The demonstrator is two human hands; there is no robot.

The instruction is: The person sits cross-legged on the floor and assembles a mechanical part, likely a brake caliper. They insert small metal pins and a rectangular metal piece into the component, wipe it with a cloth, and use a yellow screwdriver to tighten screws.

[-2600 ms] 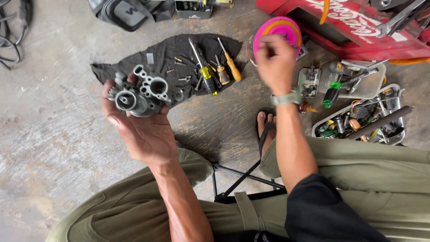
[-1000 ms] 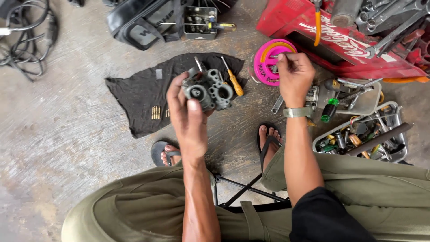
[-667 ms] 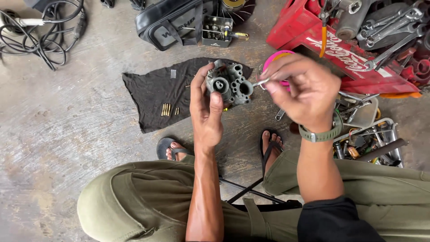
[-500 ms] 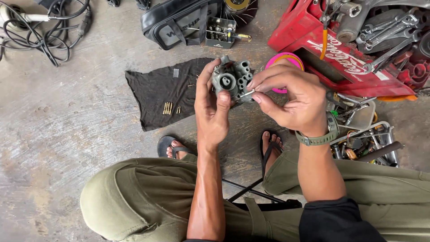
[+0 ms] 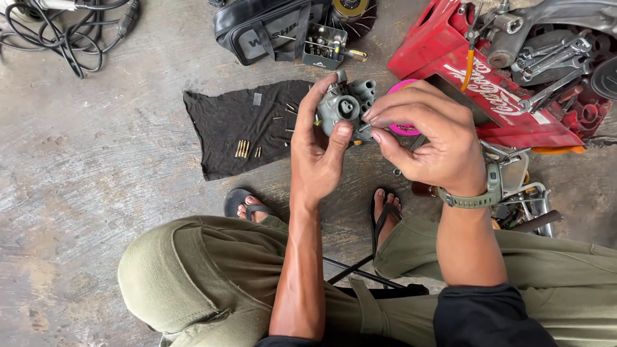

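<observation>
We see the left hand [image 5: 316, 154] gripping a grey carburetor body [image 5: 347, 109] at upper centre of frame. The right hand [image 5: 427, 138] pinches something tiny against it, too small to tell. Seems mid-way: brass jets [image 5: 243, 148] lie on the black cloth [image 5: 238, 125], unfitted. Body looks grimy, ported.

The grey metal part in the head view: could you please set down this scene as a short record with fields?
Held part: grey metal carburettor-like body, raised above the floor
Left hand: grips the part, thumb on its front
Right hand: fingertips pinched at the part's right side; whether they hold something small cannot be told
Below: black cloth with small brass pieces
Right of hands: red crate, spanners, pink round container
Surface: concrete floor
</observation>
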